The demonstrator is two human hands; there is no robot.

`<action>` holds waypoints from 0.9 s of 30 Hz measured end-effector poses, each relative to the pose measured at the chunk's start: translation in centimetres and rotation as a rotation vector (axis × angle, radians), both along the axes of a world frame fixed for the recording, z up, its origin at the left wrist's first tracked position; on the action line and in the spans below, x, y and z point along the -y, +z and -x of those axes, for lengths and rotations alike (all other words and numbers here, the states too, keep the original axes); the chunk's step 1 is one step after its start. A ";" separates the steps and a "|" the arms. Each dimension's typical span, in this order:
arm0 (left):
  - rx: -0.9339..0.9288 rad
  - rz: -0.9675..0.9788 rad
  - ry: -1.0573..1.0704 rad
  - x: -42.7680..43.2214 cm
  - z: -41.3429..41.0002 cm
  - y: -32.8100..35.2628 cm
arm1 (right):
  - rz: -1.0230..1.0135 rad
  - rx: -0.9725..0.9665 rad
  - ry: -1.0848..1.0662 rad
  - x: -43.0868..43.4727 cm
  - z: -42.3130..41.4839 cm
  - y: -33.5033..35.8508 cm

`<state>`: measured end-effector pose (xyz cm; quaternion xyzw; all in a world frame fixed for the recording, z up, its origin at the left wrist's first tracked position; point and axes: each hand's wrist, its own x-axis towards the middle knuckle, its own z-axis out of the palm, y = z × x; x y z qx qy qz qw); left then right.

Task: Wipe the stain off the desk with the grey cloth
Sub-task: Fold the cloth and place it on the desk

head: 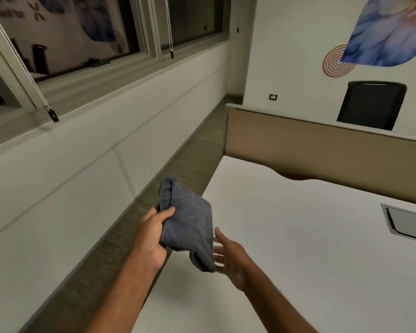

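The grey cloth (190, 224) is bunched in your left hand (151, 236), thumb pressed over its near edge and fingers (157, 209) closed behind it, so it hangs in the air just over the left edge of the surface (298, 248) and off it. Its long axis runs from upper left to lower right, with the loose lower corner drooping toward your right hand (231, 258). That hand is spread open and empty, its fingertips (217, 233) just beside the cloth's right side, so it looks ready to take or steady the cloth. The white surface to the right looks bare, and I cannot make out a stain on it. A cable hatch (408, 223) sits at its right, a tan partition (322, 150) behind.
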<state>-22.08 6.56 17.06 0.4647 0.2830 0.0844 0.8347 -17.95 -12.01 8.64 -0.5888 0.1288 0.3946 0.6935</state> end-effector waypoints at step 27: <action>-0.063 -0.235 -0.471 -1.1 -22.5 -6.4 | 0.234 0.390 -0.677 0.7 -15.9 0.8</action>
